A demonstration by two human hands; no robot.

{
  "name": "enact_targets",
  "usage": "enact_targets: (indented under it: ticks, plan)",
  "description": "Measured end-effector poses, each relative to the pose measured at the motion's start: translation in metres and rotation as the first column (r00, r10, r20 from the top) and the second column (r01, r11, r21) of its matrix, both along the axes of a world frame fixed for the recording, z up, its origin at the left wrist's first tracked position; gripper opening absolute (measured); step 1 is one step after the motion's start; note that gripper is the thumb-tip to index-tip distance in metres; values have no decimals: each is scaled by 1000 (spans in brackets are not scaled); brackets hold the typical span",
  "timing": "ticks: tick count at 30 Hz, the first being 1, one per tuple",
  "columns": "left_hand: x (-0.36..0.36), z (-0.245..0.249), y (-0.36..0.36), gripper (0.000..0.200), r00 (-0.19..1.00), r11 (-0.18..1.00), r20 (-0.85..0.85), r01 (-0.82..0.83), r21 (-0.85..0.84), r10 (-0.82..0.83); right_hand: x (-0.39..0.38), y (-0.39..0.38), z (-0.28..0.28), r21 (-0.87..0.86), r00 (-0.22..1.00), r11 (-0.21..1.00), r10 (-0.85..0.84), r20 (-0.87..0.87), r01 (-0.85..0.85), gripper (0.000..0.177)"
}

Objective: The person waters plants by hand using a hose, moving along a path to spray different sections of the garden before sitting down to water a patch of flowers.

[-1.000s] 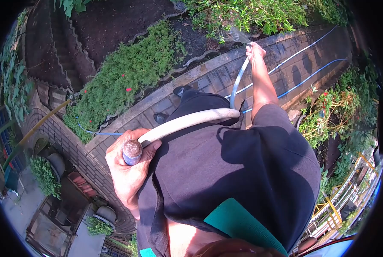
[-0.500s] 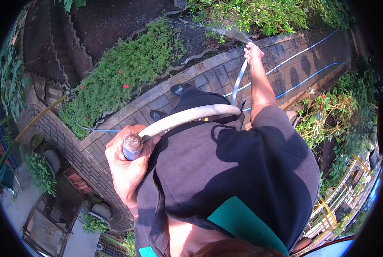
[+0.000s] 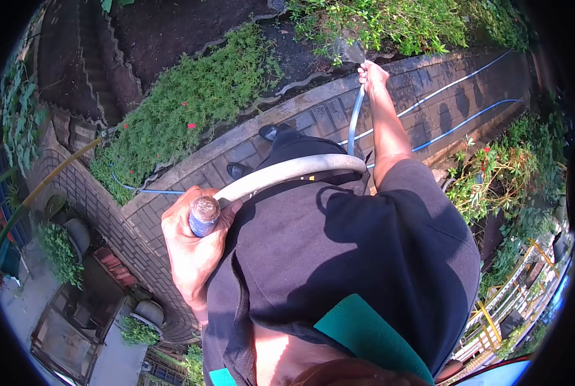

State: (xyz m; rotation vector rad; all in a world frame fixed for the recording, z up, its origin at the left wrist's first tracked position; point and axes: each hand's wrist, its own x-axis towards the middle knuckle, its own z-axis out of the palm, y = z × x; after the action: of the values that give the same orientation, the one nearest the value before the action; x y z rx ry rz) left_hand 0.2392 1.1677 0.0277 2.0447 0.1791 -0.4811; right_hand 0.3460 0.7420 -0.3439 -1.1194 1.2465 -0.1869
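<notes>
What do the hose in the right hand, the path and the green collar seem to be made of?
The hose in the right hand looks like smooth, slightly glossy plastic or rubber: it curves softly and catches light. The path seems paved with dull concrete or brick blocks, with visible joints. The green collar looks like matt fabric, perhaps knitted: fine ribs show.
</notes>
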Motion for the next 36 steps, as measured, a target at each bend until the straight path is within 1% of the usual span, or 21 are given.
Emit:
enact_targets:
  ticks: [3,6,8,11,14,17,19,20,21,22,24,27,33,36]
  plan:
    - [-2,-7,4,20,998,1000,58,7,-7,-6,3,0,-2,46,998,999,-6,69,3,16]
    - [-2,-8,4,20,994,999,110,12,-47,-7,4,1,-8,18,994,1000,2,108,-4,19]
    - [-1,-6,3,20,992,997,128,14,-72,-4,3,4,-13,37,992,999,-4,124,-1,20]
    - [-1,-2,3,21,998,996,57,11,-86,-6,2,12,-9,78,990,997,0,139,-11,22]
    - [0,0,5,21,1000,997,25,18,-74,-16,3,18,-6,120,989,992,5,146,-23,24]
    - [1,-6,5,22,993,980,-37,-121,-157,116,1,22,-7,135,988,991,1,157,-22,25]
    - [1,-11,9,22,984,977,-70,-172,-125,164,1,27,2,110,987,994,-24,156,7,25]
    - [1,-12,11,23,978,975,-86,-196,-108,187,0,22,-3,96,988,995,3,154,-18,25]
    - [2,-8,13,23,963,961,-155,-243,-130,222,-1,14,-12,83,988,996,30,151,-43,25]
    - [3,-5,12,23,956,958,-171,-261,-122,238,-2,11,-15,70,987,995,56,148,-67,25]
    - [4,-1,10,22,940,949,-205,-298,-105,272,-3,12,-10,50,991,999,6,132,-12,25]
    - [2,-7,13,23,990,991,-62,-127,-37,125,0,15,1,16,993,999,-31,118,29,27]
    - [2,-4,10,22,996,994,-53,-76,-75,72,7,20,21,-35,986,995,-90,140,95,27]
    - [-1,-4,11,22,991,989,-75,-114,-90,108,9,14,24,-73,974,984,-147,175,162,26]
